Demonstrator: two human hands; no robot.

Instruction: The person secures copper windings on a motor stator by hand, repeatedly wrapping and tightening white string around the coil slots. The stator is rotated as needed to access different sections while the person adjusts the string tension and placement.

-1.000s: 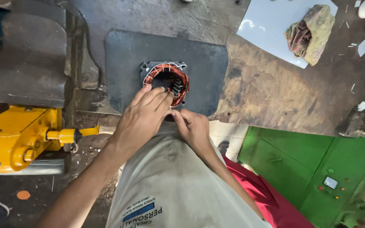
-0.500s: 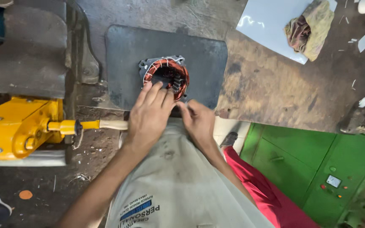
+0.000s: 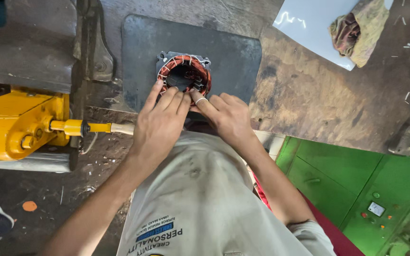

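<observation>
A round motor stator with copper-red wire windings tied by pale lacing in a grey metal frame (image 3: 184, 73) sits on a dark grey rectangular rubber mat (image 3: 233, 57) that lies on the worn brown workshop surface (image 3: 309, 104), toward the far middle of the scene. Both of the person's hands meet at the near edge of this stator. The left hand (image 3: 160, 125) lies flat with its fingers stretched forward and close together, their tips resting on the near left part of the winding ring; it grips nothing. The right hand (image 3: 226, 116) is just beside it, touching it at the fingers, with a pale band around one finger, and its fingertips press on the near right part of the winding; whether it pinches a wire cannot be told. Near the person, a light grey shirt with printed lettering (image 3: 205, 204) fills the lower middle. To the left stands a yellow metal machine body (image 3: 13, 123) with a yellow rod ending in a pale wooden handle (image 3: 119, 128) that points right toward the left wrist. To the near right is a green metal cabinet (image 3: 357, 189). Far right, a crumpled multicoloured rag (image 3: 357, 31) rests on a white sheet (image 3: 309, 26).
</observation>
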